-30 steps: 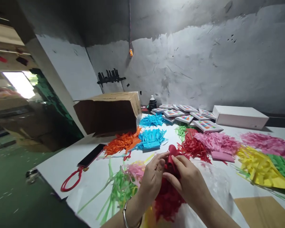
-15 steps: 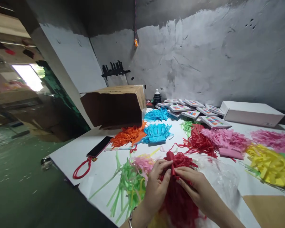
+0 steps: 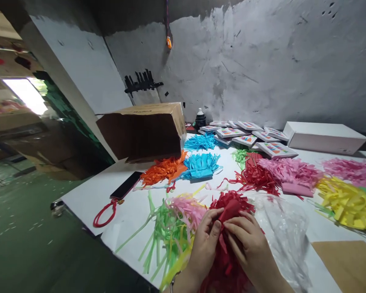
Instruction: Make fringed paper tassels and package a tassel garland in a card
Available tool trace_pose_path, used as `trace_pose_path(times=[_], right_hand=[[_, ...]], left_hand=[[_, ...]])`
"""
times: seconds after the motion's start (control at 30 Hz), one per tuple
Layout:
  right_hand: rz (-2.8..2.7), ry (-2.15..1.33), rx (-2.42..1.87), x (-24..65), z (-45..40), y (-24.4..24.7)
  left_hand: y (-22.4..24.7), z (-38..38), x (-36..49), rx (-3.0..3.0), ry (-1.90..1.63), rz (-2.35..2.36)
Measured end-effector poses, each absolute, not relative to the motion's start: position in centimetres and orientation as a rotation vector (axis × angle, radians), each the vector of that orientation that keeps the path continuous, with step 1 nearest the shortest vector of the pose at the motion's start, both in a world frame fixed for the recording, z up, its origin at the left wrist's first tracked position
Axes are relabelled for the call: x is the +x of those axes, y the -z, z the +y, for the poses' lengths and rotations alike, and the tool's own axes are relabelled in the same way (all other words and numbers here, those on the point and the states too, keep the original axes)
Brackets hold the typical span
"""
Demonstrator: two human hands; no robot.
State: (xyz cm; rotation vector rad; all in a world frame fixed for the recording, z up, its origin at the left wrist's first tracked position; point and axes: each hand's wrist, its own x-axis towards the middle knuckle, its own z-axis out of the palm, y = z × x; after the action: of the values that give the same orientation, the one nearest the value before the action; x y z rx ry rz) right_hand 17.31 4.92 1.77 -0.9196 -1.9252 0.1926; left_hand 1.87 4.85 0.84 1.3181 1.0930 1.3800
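A red tissue-paper tassel (image 3: 231,209) is between my two hands at the table's front, its fringe spreading behind and below them. My left hand (image 3: 208,235) pinches the rolled, unfringed band from the left, thumb on top. From the right, the fingers of my right hand (image 3: 243,232) close on the same band; their tips partly hide it. Left of my hands lie green fringed strips (image 3: 164,228) and a pink fringe (image 3: 189,208). A crumpled clear plastic bag (image 3: 282,228) lies just right of my right hand.
Orange (image 3: 161,171), blue (image 3: 201,165), dark red (image 3: 256,177), pink (image 3: 293,173) and yellow (image 3: 347,203) tassels lie across the table. Behind are an open cardboard box (image 3: 140,109), flat packs (image 3: 245,140) and a white box (image 3: 325,136). A phone (image 3: 126,186) lies near the left edge.
The red band has turned from standing nearly upright to slanting, with more of its flat side showing. My right hand has curled further around it. The view has shifted slightly.
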Motion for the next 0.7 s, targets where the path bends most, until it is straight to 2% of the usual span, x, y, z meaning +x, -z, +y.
trace_pose_path(times=[0.23,0.33,0.43,0.6,0.7], right_hand=[[-1.582,-0.992,-1.103,18.3,5.8,-2.8],[-1.604,-1.098,-1.11,18.8,6.2,-3.4],[-1.652,-0.921,-1.065,19.0,6.1,-3.4],[-1.939,-0.22,-0.859,18.7,5.1,-3.6],[-2.016,-0.113,-0.914,18.5,4.6,-3.9]], left_hand=[[-0.7,4.8,2.1,1.246,-1.341,0.983],[-0.6,5.0,1.8,1.266,-1.349,0.992],[-0.6,5.0,1.7,1.259,-1.345,1.024],[-0.9,4.5,2.0,1.21,-1.322,1.013],[-0.9,4.3,2.2,1.193,-1.321,0.995]])
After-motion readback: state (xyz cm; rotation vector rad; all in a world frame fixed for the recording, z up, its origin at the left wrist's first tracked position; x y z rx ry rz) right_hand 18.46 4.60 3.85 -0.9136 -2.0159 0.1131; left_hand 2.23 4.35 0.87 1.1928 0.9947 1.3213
